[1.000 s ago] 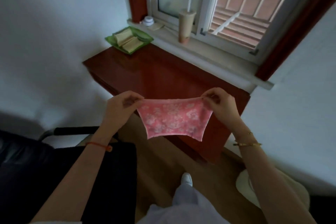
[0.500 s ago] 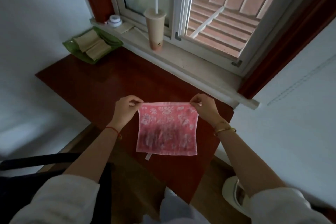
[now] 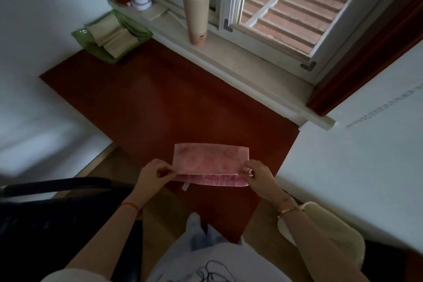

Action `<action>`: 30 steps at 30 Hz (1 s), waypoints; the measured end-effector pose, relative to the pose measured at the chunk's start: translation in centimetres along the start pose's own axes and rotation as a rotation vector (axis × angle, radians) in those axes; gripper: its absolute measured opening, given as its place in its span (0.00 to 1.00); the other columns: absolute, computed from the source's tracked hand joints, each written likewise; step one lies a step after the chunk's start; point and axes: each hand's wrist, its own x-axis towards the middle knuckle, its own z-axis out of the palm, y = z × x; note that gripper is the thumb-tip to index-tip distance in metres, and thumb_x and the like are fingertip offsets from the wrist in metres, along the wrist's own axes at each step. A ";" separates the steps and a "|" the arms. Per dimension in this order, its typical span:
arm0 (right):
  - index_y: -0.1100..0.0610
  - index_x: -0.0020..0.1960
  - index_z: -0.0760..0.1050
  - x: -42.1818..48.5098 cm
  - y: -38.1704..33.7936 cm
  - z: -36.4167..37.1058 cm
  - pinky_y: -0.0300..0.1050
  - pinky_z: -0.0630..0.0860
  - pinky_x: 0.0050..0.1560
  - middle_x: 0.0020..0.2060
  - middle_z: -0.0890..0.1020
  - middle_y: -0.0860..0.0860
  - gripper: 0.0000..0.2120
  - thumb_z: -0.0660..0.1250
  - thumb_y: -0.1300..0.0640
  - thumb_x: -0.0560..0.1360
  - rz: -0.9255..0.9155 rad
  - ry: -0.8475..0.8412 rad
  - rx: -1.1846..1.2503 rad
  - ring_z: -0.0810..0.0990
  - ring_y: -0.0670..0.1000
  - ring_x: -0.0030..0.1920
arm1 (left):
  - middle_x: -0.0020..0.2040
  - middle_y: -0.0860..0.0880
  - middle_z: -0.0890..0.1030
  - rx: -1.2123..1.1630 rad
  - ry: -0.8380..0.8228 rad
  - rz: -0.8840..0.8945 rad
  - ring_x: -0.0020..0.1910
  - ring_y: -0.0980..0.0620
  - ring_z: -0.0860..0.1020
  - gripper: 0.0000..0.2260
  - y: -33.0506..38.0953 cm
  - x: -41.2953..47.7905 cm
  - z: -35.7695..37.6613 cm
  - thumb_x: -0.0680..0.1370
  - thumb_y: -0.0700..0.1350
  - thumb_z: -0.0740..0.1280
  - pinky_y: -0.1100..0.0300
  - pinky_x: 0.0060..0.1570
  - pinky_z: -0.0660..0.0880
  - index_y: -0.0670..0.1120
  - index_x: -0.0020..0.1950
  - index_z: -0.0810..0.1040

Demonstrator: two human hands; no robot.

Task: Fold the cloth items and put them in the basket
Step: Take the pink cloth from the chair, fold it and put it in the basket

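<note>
A pink patterned cloth lies on the dark red table near its front edge, doubled over toward me so the upper layer nearly covers the lower one. A small white tag sticks out below its left end. My left hand pinches the folded layer's left corner, and my right hand pinches its right corner. A green basket holding beige folded cloths stands at the table's far left corner under the windowsill.
A tall paper cup with a straw and a small white jar stand on the windowsill. A black chair is at my left, a cream-coloured object on the floor at my right. White walls flank the table.
The cloth went from hanging in the air to lying flat on the table, then my hands drew its far edge toward me, folding it in half. The camera moved closer over the table.
</note>
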 end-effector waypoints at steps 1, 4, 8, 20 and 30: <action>0.54 0.49 0.79 -0.4 0.3 0.5 0.37 0.65 0.48 0.45 0.75 0.41 0.03 0.66 0.58 0.77 -0.004 0.000 -0.037 0.72 0.43 0.46 | 0.50 0.54 0.78 0.019 0.005 -0.005 0.48 0.58 0.77 0.05 -0.3 -0.5 0.4 0.73 0.45 0.74 0.67 0.49 0.74 0.54 0.45 0.81; 0.51 0.47 0.77 -1.3 0.7 1.6 0.40 0.65 0.50 0.43 0.74 0.40 0.02 0.67 0.57 0.76 -0.015 0.014 -0.092 0.71 0.44 0.45 | 0.49 0.54 0.77 0.036 0.002 -0.021 0.46 0.60 0.75 0.07 -0.7 -1.5 1.6 0.73 0.44 0.74 0.67 0.49 0.73 0.55 0.44 0.80; 0.47 0.46 0.77 -1.1 0.5 1.8 0.43 0.69 0.54 0.42 0.76 0.39 0.02 0.67 0.53 0.75 -0.039 -0.010 -0.160 0.74 0.44 0.46 | 0.50 0.53 0.76 -0.009 0.036 -0.061 0.45 0.62 0.74 0.06 -1.1 -1.8 2.7 0.73 0.40 0.74 0.72 0.46 0.70 0.52 0.45 0.83; 0.53 0.53 0.79 11.5 -8.0 4.3 0.48 0.72 0.57 0.49 0.81 0.49 0.07 0.64 0.56 0.77 -0.177 0.041 -0.069 0.76 0.52 0.52 | 0.49 0.52 0.79 -0.271 0.252 -0.384 0.45 0.54 0.79 0.13 1.3 -1.0 4.6 0.74 0.44 0.74 0.63 0.40 0.77 0.46 0.56 0.77; 0.57 0.53 0.80 15.4 -12.2 9.3 0.53 0.71 0.56 0.49 0.81 0.55 0.11 0.64 0.51 0.77 -0.150 -0.137 -0.125 0.75 0.57 0.53 | 0.45 0.46 0.82 -0.251 0.223 -0.463 0.37 0.55 0.76 0.08 1.4 0.4 5.4 0.73 0.40 0.72 0.69 0.28 0.66 0.42 0.52 0.80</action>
